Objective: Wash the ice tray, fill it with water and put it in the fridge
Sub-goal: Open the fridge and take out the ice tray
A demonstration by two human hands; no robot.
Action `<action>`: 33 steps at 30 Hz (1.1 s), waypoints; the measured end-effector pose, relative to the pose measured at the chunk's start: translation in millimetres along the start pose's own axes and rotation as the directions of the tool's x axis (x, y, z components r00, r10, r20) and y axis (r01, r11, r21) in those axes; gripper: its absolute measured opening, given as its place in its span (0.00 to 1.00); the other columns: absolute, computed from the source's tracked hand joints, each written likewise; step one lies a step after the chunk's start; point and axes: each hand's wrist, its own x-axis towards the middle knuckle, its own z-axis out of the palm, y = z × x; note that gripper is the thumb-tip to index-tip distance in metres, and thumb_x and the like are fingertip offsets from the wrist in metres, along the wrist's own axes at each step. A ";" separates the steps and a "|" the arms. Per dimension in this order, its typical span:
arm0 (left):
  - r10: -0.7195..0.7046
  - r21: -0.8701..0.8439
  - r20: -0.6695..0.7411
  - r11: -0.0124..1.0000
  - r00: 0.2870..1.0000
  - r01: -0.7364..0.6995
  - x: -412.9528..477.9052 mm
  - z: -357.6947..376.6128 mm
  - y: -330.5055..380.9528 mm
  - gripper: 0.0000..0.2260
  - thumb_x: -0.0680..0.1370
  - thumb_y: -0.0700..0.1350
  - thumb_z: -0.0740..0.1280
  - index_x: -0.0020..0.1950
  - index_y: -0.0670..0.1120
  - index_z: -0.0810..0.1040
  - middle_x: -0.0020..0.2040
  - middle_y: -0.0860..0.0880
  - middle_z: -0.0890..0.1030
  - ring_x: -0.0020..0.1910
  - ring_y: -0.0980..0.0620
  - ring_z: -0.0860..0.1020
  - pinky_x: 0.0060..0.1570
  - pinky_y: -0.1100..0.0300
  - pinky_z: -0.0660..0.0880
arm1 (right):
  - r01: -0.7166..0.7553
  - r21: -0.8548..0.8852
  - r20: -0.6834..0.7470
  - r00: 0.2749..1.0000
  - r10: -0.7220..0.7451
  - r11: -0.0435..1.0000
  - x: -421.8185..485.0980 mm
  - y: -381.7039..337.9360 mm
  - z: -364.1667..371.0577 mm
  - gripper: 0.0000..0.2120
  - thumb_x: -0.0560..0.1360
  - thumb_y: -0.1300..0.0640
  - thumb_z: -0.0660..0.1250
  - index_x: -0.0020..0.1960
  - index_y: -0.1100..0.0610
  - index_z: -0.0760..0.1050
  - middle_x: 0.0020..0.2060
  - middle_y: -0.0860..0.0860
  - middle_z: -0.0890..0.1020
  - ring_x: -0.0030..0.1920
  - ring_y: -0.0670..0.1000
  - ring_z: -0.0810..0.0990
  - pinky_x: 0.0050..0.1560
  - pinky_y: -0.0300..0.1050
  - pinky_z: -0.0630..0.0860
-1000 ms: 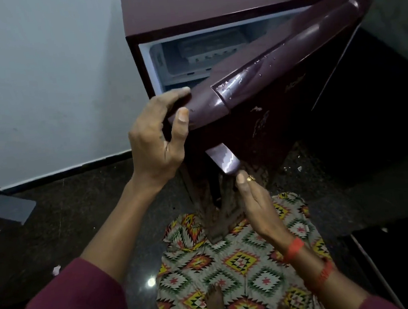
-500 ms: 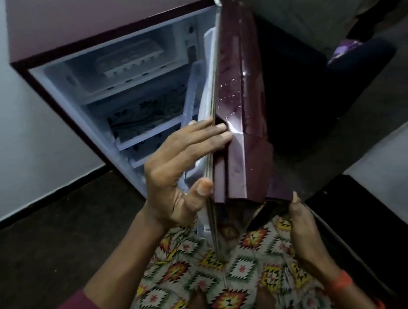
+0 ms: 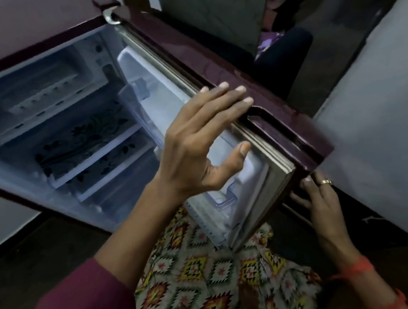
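Observation:
The maroon fridge (image 3: 15,28) stands open, its door (image 3: 211,58) swung wide to the right. A white ice tray (image 3: 44,97) lies in the top freezer compartment. My left hand (image 3: 196,142) rests on the door's free edge, with straight fingers laid over the rim and the thumb spread apart on the inner side. My right hand (image 3: 321,201) touches the door's lower outer corner with its fingertips and holds nothing. Below the freezer are white shelves (image 3: 89,148) with a dark floral pattern.
A clear door bin (image 3: 223,198) sits low on the door's inner side. A large pale surface (image 3: 387,131) stands close to the right of the door. A dark rounded object (image 3: 285,54) lies behind the door. The floor (image 3: 19,267) is dark, with my patterned clothing (image 3: 199,270) below.
The door has swung further open to the right. My left hand's fingers have straightened over the door edge, and my right hand has risen to the door's lower corner.

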 end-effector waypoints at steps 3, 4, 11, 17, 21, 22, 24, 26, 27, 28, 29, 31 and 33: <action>-0.015 0.018 0.047 1.000 0.999 0.015 18.8 24.1 -9.3 0.21 0.80 0.49 0.66 0.67 0.37 0.78 0.68 0.41 0.78 0.72 0.41 0.73 0.70 0.40 0.68 | 0.010 0.006 -0.028 1.000 -0.010 1.000 14.9 0.6 -11.0 0.20 0.84 0.47 0.58 0.71 0.56 0.72 0.61 0.42 0.79 0.65 0.44 0.78 0.58 0.36 0.80; -0.017 0.022 0.058 1.000 0.998 0.015 24.7 31.7 -12.1 0.20 0.80 0.49 0.66 0.67 0.37 0.78 0.68 0.41 0.78 0.72 0.42 0.73 0.71 0.40 0.68 | 0.021 0.016 -0.039 0.999 -0.021 1.000 18.3 -0.1 -13.5 0.27 0.81 0.39 0.60 0.70 0.56 0.73 0.62 0.43 0.80 0.66 0.45 0.77 0.60 0.37 0.79; -0.022 0.041 0.096 0.999 0.995 0.019 62.4 73.9 -26.3 0.19 0.82 0.48 0.66 0.69 0.39 0.78 0.69 0.43 0.78 0.72 0.44 0.73 0.71 0.44 0.69 | -0.004 0.052 -0.103 0.995 0.010 0.999 63.9 -2.5 -32.2 0.36 0.78 0.31 0.60 0.76 0.53 0.68 0.73 0.48 0.74 0.72 0.46 0.72 0.75 0.55 0.68; -0.045 0.056 0.140 0.998 0.989 0.038 83.2 105.0 -34.3 0.21 0.82 0.47 0.65 0.72 0.39 0.74 0.72 0.43 0.75 0.75 0.43 0.69 0.74 0.46 0.65 | -0.024 0.026 -0.194 0.981 0.028 0.999 108.2 -0.6 -46.1 0.31 0.78 0.39 0.59 0.75 0.54 0.70 0.72 0.52 0.75 0.72 0.52 0.74 0.72 0.58 0.72; -0.049 0.084 0.168 0.996 0.985 0.036 97.3 121.6 -41.5 0.22 0.81 0.45 0.64 0.74 0.39 0.72 0.74 0.43 0.73 0.76 0.43 0.67 0.75 0.45 0.63 | 0.003 0.056 -0.189 0.982 0.008 0.998 125.8 -1.4 -52.2 0.21 0.86 0.49 0.57 0.77 0.49 0.66 0.74 0.47 0.72 0.73 0.46 0.71 0.72 0.52 0.73; -0.053 0.094 0.180 0.995 0.982 0.036 100.8 125.6 -43.1 0.23 0.81 0.46 0.63 0.75 0.39 0.71 0.75 0.43 0.72 0.77 0.43 0.67 0.75 0.45 0.63 | 0.007 0.057 -0.183 0.983 0.003 0.998 129.2 -2.0 -52.7 0.20 0.86 0.50 0.56 0.78 0.48 0.65 0.74 0.46 0.72 0.72 0.46 0.71 0.71 0.52 0.73; -0.056 0.120 0.200 0.992 0.978 0.033 107.6 133.3 -46.9 0.24 0.81 0.46 0.63 0.76 0.39 0.70 0.76 0.43 0.71 0.77 0.43 0.65 0.76 0.46 0.62 | 0.007 0.058 -0.177 0.984 0.004 0.998 135.8 -3.3 -53.2 0.20 0.86 0.51 0.56 0.78 0.49 0.65 0.74 0.46 0.72 0.72 0.45 0.71 0.70 0.52 0.75; -0.063 0.149 0.220 0.988 0.974 0.030 113.8 140.0 -50.6 0.25 0.80 0.47 0.62 0.77 0.40 0.68 0.77 0.43 0.69 0.78 0.43 0.64 0.76 0.46 0.62 | 0.009 0.055 -0.180 0.984 0.002 0.998 142.3 -6.4 -53.3 0.21 0.87 0.52 0.56 0.79 0.49 0.64 0.74 0.46 0.72 0.70 0.43 0.73 0.69 0.52 0.75; -0.067 0.164 0.232 0.986 0.970 0.029 117.1 143.5 -52.3 0.26 0.80 0.48 0.62 0.77 0.40 0.67 0.77 0.43 0.69 0.78 0.43 0.63 0.76 0.46 0.62 | 0.013 0.053 -0.177 0.984 -0.004 0.999 145.7 -8.2 -53.5 0.21 0.86 0.52 0.56 0.79 0.49 0.65 0.74 0.45 0.72 0.68 0.41 0.74 0.68 0.50 0.75; -0.068 0.178 0.246 0.984 0.967 0.024 119.9 146.3 -54.1 0.27 0.80 0.48 0.62 0.78 0.40 0.66 0.78 0.44 0.68 0.79 0.43 0.63 0.76 0.46 0.61 | 0.020 0.051 -0.172 0.985 -0.011 0.998 148.1 -9.6 -53.3 0.21 0.86 0.52 0.56 0.79 0.49 0.65 0.73 0.44 0.72 0.65 0.38 0.75 0.67 0.48 0.76; -0.068 0.192 0.260 0.981 0.963 0.017 123.1 149.1 -56.3 0.27 0.80 0.48 0.62 0.78 0.40 0.66 0.78 0.44 0.67 0.79 0.44 0.62 0.76 0.46 0.61 | 0.026 0.051 -0.164 0.986 -0.017 0.998 150.5 -10.6 -53.2 0.21 0.86 0.52 0.57 0.79 0.49 0.65 0.73 0.44 0.72 0.64 0.36 0.75 0.66 0.47 0.76; -0.069 0.219 0.286 0.976 0.956 0.005 129.4 153.6 -61.1 0.28 0.79 0.49 0.61 0.79 0.41 0.64 0.79 0.44 0.66 0.79 0.44 0.61 0.77 0.47 0.60 | 0.026 0.052 -0.152 0.988 -0.018 0.998 153.6 -11.2 -52.6 0.21 0.86 0.52 0.57 0.79 0.49 0.64 0.74 0.44 0.72 0.67 0.37 0.74 0.65 0.46 0.76; -0.076 0.243 0.308 0.970 0.948 -0.001 135.8 157.1 -64.8 0.29 0.79 0.50 0.60 0.79 0.41 0.63 0.79 0.44 0.65 0.80 0.44 0.60 0.77 0.47 0.60 | 0.015 0.062 -0.147 0.989 -0.006 0.998 155.8 -10.5 -51.4 0.23 0.86 0.53 0.58 0.80 0.51 0.63 0.76 0.46 0.69 0.72 0.44 0.72 0.67 0.49 0.76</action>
